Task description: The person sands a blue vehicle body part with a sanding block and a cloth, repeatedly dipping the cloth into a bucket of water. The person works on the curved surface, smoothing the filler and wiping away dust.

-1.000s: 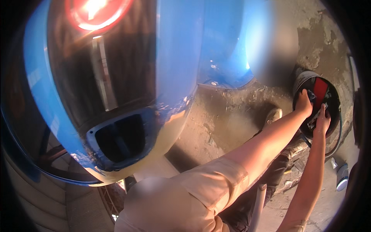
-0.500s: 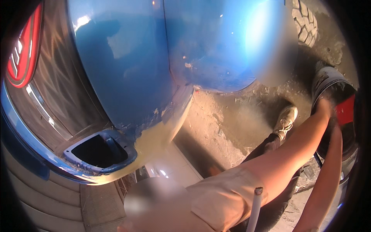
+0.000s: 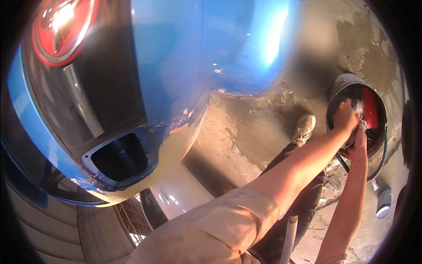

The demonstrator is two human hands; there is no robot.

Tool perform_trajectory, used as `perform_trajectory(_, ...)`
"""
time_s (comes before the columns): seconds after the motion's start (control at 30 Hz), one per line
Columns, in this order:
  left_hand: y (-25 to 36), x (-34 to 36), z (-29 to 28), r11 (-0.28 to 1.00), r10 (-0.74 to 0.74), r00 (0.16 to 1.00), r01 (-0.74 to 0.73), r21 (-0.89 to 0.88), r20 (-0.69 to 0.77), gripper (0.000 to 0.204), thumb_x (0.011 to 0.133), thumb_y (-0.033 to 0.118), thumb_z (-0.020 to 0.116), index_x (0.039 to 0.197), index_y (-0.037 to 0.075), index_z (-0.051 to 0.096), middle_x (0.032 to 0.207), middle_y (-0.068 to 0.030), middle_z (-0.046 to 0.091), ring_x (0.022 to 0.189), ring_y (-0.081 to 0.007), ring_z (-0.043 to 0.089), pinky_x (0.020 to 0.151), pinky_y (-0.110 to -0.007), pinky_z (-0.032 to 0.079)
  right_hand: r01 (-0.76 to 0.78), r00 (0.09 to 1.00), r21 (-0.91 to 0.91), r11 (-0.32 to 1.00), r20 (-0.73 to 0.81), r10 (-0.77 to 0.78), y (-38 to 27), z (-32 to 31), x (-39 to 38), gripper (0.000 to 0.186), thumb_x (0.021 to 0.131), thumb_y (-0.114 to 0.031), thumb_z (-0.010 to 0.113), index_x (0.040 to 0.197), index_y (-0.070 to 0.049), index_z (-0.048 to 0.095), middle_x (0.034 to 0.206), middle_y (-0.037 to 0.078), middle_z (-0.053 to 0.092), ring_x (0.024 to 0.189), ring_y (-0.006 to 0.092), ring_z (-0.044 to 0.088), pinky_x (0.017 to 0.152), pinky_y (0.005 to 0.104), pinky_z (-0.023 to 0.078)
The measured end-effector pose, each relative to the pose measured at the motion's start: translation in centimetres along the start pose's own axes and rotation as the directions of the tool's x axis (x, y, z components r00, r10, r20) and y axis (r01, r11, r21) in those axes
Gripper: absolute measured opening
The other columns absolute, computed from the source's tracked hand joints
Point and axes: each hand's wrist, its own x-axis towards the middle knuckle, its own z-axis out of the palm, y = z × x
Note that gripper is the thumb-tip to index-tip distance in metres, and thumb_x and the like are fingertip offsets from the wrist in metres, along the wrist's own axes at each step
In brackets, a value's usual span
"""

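My left hand (image 3: 346, 115) and my right hand (image 3: 360, 135) are close together inside a dark bucket (image 3: 349, 79) at the right, its rim pale and grimy. My left fingers are curled around a dark, glistening mass that I cannot make out. My right hand sits just below it, wet and closed on something indistinct, partly hidden by water and shadow. A flat red object (image 3: 368, 105) lies in the bucket beside my hands, and a dark loop of hose or handle hangs at its side.
A blue car body (image 3: 167, 66) with chipped paint, pale filler and a framed opening (image 3: 118, 156) fills the left. My shoe (image 3: 304, 130) is on the stained concrete (image 3: 241, 132). A white pipe (image 3: 290, 240) rises at the bottom; a small can (image 3: 383, 202) lies right of it.
My view has swung since half a second ago, so the bucket appears further left. My hands remain inside it, now drawn close together, with water glistening about my right hand.
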Motion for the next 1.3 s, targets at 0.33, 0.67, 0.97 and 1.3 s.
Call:
perform_trajectory(0.33, -4.1, 6.4, 7.5, 0.922, 0.270, 0.963, -0.261, 0.286, 0.008, 0.032, 0.084, 0.023, 0.078, 0.109, 0.006, 0.069, 0.113, -0.0226, 0.067, 0.098, -0.0381, 0.070, 0.077, -0.047, 0.059, 0.417, 0.877, -0.198, 0.887, -0.169, -0.450, 1.8, -1.3, -5.0, 0.058, 0.108, -0.049, 0.053, 0.144, -0.004, 0.059, 0.127, 0.006, 0.069, 0.107, 0.0156, 0.067, 0.094, 0.0310, 0.053)
perform_trajectory(0.67, -11.4, 6.5, 17.1, 0.388, 0.057, 0.756, -0.618, 0.684, 0.652, 0.029, 0.094, 0.025, 0.062, 0.117, 0.011, 0.074, 0.122, -0.0153, 0.071, 0.112, -0.0305, 0.069, 0.089, -0.043, 0.056, 0.529, 0.840, 0.101, 0.843, -0.204, -0.503, 4.1, -3.5, -7.7, 0.052, 0.111, -0.042, 0.050, 0.145, -0.003, 0.057, 0.129, 0.009, 0.069, 0.110, 0.0197, 0.068, 0.100, 0.0333, 0.052)
perform_trajectory(0.97, -3.2, -3.5, 6.9, 0.502, 0.182, 0.772, -0.606, 0.617, 0.609, 0.020, 0.089, 0.020, 0.068, 0.103, 0.018, 0.083, 0.115, -0.0093, 0.077, 0.111, -0.0254, 0.071, 0.089, -0.040, 0.057, 0.500, 0.866, 0.396, 0.770, -0.252, -0.432, 2.0, -6.8, -18.9, 0.059, 0.111, -0.044, 0.046, 0.151, 0.000, 0.046, 0.146, 0.017, 0.058, 0.132, 0.0296, 0.059, 0.118, 0.0426, 0.042)
perform_trajectory(1.3, 6.1, -15.3, -14.7, 0.784, 0.516, 0.813, -0.575, 0.233, 0.271, 0.037, 0.068, 0.012, 0.082, 0.104, 0.008, 0.075, 0.113, -0.0211, 0.067, 0.111, -0.0396, 0.066, 0.094, -0.048, 0.057, 0.519, 0.819, 0.339, 0.785, 0.065, -0.570, 6.1, -10.0, -28.9, 0.066, 0.109, -0.053, 0.047, 0.152, -0.003, 0.045, 0.138, 0.014, 0.063, 0.118, 0.0267, 0.063, 0.102, 0.0415, 0.051)
